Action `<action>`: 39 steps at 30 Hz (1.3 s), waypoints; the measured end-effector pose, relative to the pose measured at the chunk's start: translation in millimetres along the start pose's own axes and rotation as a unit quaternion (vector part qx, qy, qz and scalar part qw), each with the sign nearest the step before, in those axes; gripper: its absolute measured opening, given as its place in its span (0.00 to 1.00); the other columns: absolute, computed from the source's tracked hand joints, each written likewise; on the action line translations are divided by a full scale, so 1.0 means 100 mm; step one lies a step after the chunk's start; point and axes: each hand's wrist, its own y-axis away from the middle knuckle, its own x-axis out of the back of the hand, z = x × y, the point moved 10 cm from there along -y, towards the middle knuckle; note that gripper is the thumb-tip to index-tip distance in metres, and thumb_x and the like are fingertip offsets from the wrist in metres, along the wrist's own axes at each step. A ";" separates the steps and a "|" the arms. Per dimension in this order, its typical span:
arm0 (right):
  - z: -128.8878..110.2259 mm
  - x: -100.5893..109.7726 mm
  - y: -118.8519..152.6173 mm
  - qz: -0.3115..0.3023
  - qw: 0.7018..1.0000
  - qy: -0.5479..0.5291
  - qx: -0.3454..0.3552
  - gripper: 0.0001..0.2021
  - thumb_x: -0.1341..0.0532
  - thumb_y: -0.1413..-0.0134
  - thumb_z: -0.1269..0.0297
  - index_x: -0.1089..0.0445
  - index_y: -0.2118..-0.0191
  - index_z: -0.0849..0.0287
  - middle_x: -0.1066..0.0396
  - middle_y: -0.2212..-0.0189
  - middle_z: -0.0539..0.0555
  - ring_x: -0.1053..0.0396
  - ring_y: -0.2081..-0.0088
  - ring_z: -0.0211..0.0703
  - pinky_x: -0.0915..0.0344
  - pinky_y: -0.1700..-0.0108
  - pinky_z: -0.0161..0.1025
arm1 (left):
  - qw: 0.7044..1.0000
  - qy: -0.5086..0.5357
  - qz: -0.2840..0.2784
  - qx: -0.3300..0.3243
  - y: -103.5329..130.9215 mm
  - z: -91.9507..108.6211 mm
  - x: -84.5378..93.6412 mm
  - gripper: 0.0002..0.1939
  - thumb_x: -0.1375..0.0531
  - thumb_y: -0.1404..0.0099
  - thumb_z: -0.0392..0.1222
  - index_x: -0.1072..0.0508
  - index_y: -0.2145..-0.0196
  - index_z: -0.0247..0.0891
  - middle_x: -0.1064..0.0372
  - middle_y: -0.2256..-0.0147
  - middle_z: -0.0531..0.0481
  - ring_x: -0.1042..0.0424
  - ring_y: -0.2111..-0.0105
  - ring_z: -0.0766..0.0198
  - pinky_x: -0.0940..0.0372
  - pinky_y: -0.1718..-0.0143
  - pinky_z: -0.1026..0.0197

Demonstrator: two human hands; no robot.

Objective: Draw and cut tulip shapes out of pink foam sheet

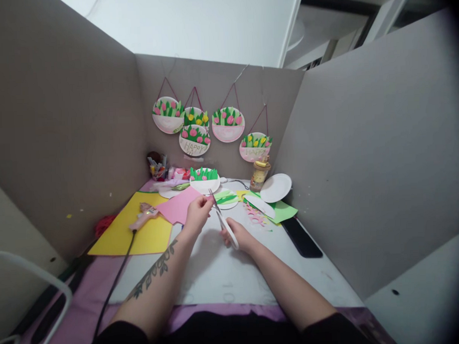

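Note:
My left hand [198,211] pinches a small pink piece of paper [209,198] at the centre of the desk. In my right hand [237,232] are white-handled scissors [231,235], their blades apart and pointing up and away, right beside the pink piece. A larger pink sheet [178,205] lies just left of my left hand, over a yellow sheet [141,238]. Beyond the scissors, a white paper plate [234,205] holds green strips. Behind it stands a half-plate basket [205,183] with green paper leaves and pink flowers.
A corded glue gun [144,218] rests on the yellow sheet. At the right are a black phone [301,237], pink paper scraps [254,215], green sheets [284,211], a white plate [276,188] and a cup [260,176]. Decorated plates [228,133] hang on the grey back panel.

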 end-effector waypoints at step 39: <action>-0.07 0.00 0.02 -0.003 1.000 -0.012 0.013 0.12 0.39 0.59 0.60 0.43 0.70 0.58 0.35 0.77 0.46 0.37 0.80 0.33 0.39 0.79 0.31 | 1.000 -0.005 -0.028 0.004 0.01 0.01 -0.04 0.15 0.41 0.46 0.51 0.33 0.76 0.35 0.39 0.80 0.56 0.41 0.81 0.71 0.43 0.81 0.68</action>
